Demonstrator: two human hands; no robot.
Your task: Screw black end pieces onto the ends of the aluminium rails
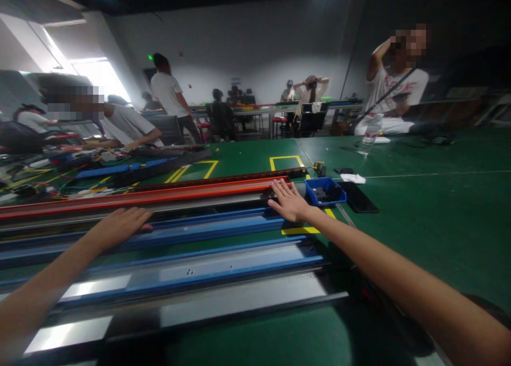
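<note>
My left hand [122, 227] lies over the left part of a long blue rail [211, 226], its fingers stretched out flat. At the rail's right end, my right hand [290, 202] reaches over with spread fingers, their tips near the end of an orange-red rail [207, 190]. Neither hand is wrapped round anything; whether the palms press on the rails I cannot tell. Nearer to me lie a blue-edged silver channel [247, 262] and a plain silver one [255, 299]. A small blue bin [325, 191] holding dark parts stands just right of my right hand.
Right of the bin lie a black phone [359, 197] and a white tissue [353, 179]. A plastic bottle [372, 131] stands farther back on the green table [423, 196]. At the left, a person in a white shirt [133, 122] leans over wires and parts. Another person [393, 89] sits behind the bottle.
</note>
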